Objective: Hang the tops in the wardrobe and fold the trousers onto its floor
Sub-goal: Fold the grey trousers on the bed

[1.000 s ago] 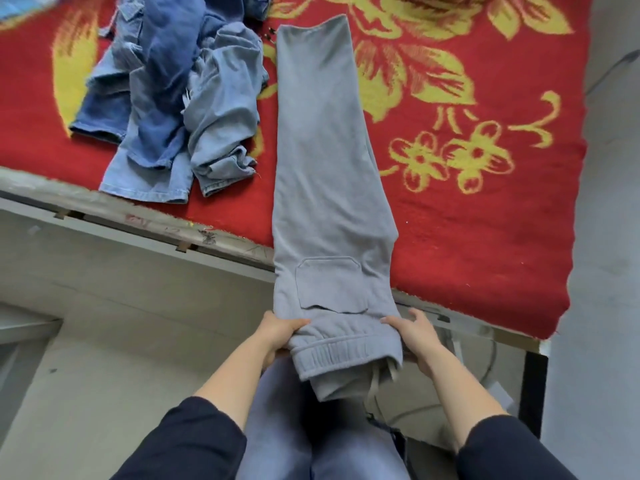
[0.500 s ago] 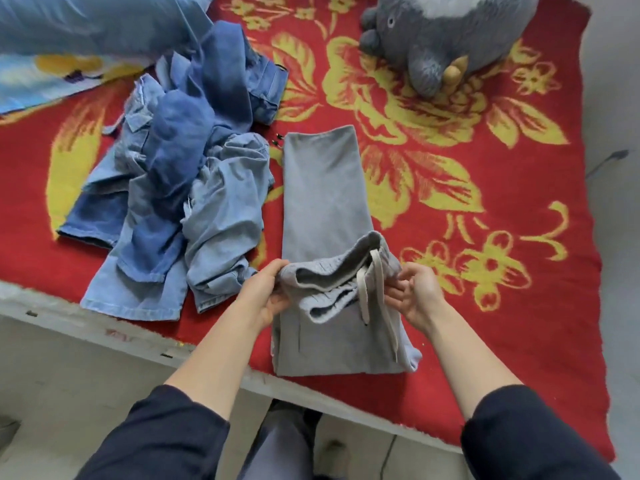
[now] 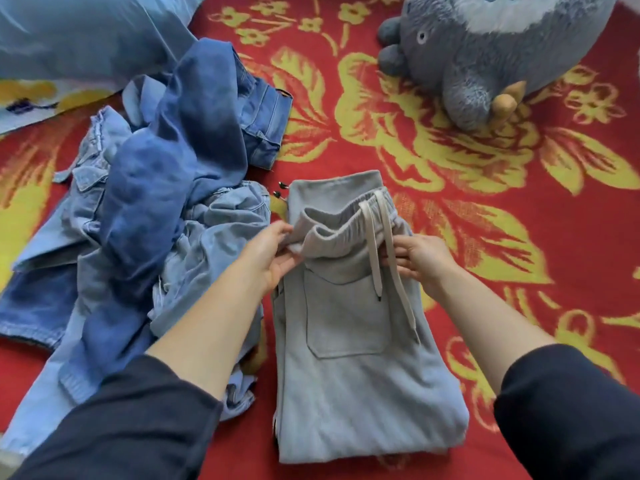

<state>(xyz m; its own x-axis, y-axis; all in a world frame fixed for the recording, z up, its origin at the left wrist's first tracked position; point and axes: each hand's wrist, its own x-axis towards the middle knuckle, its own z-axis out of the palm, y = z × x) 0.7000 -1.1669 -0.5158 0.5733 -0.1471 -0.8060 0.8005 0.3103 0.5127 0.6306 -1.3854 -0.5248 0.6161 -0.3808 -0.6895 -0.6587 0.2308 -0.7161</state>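
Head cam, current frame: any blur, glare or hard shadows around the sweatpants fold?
Head view: light is soft and even, with no glare and only faint shadows under the waistband of the grey sweatpants. Head view: the left hand and right hand read fairly sharp, while the blue pillow and plush toy look softer. Head view: wide-angle stretch shows at the corners.

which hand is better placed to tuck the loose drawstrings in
Probably right. The right hand grips the grey trousers at the waistband just beside the drawstrings, which hang down on that side. The left hand pinches the opposite corner, apart from them.
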